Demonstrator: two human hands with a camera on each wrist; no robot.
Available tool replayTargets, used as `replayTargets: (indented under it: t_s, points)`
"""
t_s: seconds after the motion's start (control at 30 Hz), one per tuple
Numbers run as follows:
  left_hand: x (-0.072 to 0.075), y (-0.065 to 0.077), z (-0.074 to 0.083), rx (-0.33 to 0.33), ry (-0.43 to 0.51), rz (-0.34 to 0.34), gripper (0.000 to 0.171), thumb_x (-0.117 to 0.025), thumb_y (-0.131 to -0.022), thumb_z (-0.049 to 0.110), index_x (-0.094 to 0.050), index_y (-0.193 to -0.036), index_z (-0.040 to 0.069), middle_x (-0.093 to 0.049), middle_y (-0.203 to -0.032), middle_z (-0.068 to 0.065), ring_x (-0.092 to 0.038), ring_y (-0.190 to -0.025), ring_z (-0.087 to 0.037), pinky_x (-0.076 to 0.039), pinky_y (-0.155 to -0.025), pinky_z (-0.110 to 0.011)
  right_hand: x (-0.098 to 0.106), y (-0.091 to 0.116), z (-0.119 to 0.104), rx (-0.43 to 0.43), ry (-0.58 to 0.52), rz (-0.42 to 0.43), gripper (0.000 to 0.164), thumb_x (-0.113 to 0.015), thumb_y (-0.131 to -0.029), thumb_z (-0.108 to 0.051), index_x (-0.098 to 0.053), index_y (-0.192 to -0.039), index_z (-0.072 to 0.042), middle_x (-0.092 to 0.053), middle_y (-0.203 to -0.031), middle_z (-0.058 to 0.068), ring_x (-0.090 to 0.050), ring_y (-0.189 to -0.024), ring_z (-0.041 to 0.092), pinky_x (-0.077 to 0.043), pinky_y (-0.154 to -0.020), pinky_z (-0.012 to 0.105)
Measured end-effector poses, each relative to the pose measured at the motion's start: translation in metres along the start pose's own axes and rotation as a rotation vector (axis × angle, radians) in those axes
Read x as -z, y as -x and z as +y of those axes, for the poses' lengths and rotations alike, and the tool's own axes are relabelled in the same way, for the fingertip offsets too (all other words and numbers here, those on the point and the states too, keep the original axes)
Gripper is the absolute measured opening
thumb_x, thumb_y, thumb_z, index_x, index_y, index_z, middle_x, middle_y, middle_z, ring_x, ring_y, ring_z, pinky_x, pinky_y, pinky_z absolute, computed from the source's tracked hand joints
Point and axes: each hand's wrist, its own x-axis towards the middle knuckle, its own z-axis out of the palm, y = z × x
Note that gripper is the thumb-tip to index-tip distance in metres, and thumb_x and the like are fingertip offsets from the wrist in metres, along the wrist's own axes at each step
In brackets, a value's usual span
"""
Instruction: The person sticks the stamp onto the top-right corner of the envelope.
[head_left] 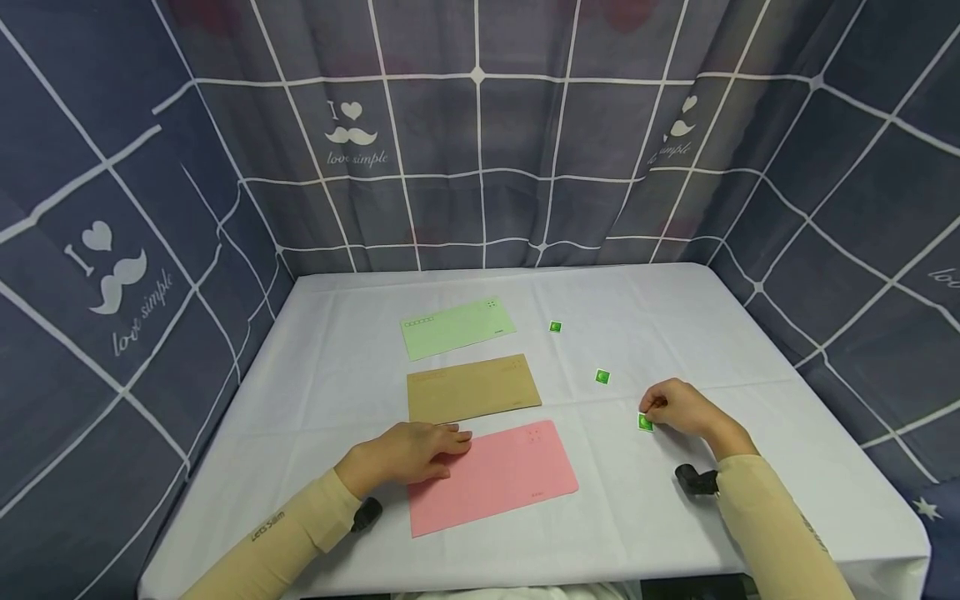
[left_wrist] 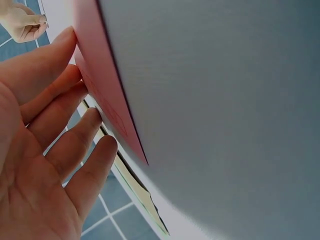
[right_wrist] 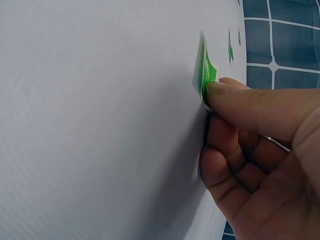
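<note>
My left hand (head_left: 408, 452) rests its extended fingers on the left end of a pink envelope (head_left: 506, 475). In the left wrist view those fingers lie along the envelope's edge, slightly spread. Over to the right, my right hand (head_left: 684, 411) pinches a small green postage stamp (head_left: 644, 423) with a white border. The right wrist view has the thumb on the face of the stamp (right_wrist: 208, 72), which is bent and partly lifted from the cloth; the fingers curl beneath. Two similar stamps lie farther off, one green stamp (head_left: 602, 377) nearer and another stamp (head_left: 556, 327) toward the back.
Beyond the pink envelope lie a brown envelope (head_left: 472, 390) and a light green envelope (head_left: 457, 328). All rest on a white tablecloth (head_left: 322, 350). Dark checked curtains (head_left: 517, 133) surround the table at the back and sides. Each wrist carries a small black camera.
</note>
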Motion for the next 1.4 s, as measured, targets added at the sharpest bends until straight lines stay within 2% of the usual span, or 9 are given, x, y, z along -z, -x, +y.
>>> replayTargets:
  t_s: [0.37, 0.8, 1.1, 1.4]
  points:
    - [0.0006, -0.0006, 0.0009, 0.011, 0.017, -0.004, 0.049, -0.073, -0.092, 0.025, -0.062, -0.139, 0.018, -0.057, -0.147, 0.002, -0.052, -0.139, -0.019, -0.053, -0.101, -0.042, 0.0015, 0.0015, -0.0031, -0.002, 0.001, -0.006, 0.011, -0.064, -0.087, 0.007, -0.071, -0.086, -0.001, -0.066, -0.082, 0.005, -0.054, -0.077, 0.016, -0.046, -0.069, 0.031]
    - [0.0003, -0.0012, 0.0006, 0.003, 0.011, -0.005, 0.05, -0.073, -0.092, 0.025, -0.061, -0.14, 0.018, -0.056, -0.148, 0.003, -0.051, -0.14, -0.02, -0.053, -0.102, -0.041, 0.0029, -0.0015, 0.0007, 0.018, -0.037, -0.039, 0.01, -0.063, -0.087, 0.007, -0.071, -0.087, 0.0, -0.066, -0.082, 0.003, -0.054, -0.08, 0.016, -0.046, -0.071, 0.029]
    - [0.0002, 0.0, 0.001, 0.007, 0.019, -0.009, 0.049, -0.072, -0.092, 0.025, -0.061, -0.14, 0.019, -0.056, -0.148, 0.004, -0.05, -0.14, -0.019, -0.052, -0.102, -0.041, 0.004, -0.0026, 0.0005, 0.021, -0.065, -0.061, 0.009, -0.064, -0.088, 0.006, -0.071, -0.088, 0.0, -0.066, -0.082, 0.003, -0.053, -0.08, 0.016, -0.045, -0.07, 0.026]
    - [-0.0014, -0.0012, -0.0012, 0.003, 0.022, -0.004, 0.05, -0.073, -0.092, 0.025, -0.061, -0.14, 0.019, -0.056, -0.148, 0.003, -0.05, -0.14, -0.02, -0.053, -0.101, -0.042, 0.006, -0.0062, -0.0028, 0.007, -0.115, -0.119, 0.007, -0.064, -0.089, 0.004, -0.071, -0.089, 0.001, -0.064, -0.08, 0.002, -0.05, -0.076, 0.015, -0.043, -0.064, 0.024]
